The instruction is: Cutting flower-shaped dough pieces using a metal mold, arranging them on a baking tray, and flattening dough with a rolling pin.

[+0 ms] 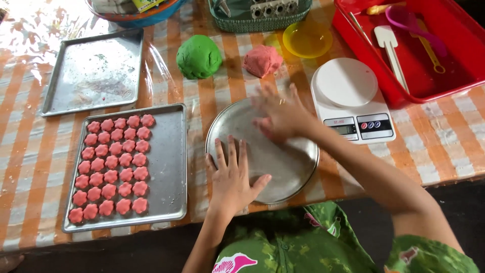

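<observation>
My left hand [231, 174] lies flat with fingers spread on the near left part of a round metal plate [288, 169]. My right hand [280, 115] is blurred over the plate's far side, palm down; something pink seems to be under its fingers, but I cannot tell what. Beyond the plate sit a green dough ball [199, 56] and a smaller pink dough lump [262, 60]. To the left a metal baking tray [169, 167] carries several rows of pink flower-shaped dough pieces [112, 169].
A second, bare metal tray [93, 71] lies at the far left. A white kitchen scale [351, 98] stands right of the plate. A red bin [454, 65] with spatulas fills the far right corner. A yellow dish [307, 39] and a green basket [260, 15] stand at the back.
</observation>
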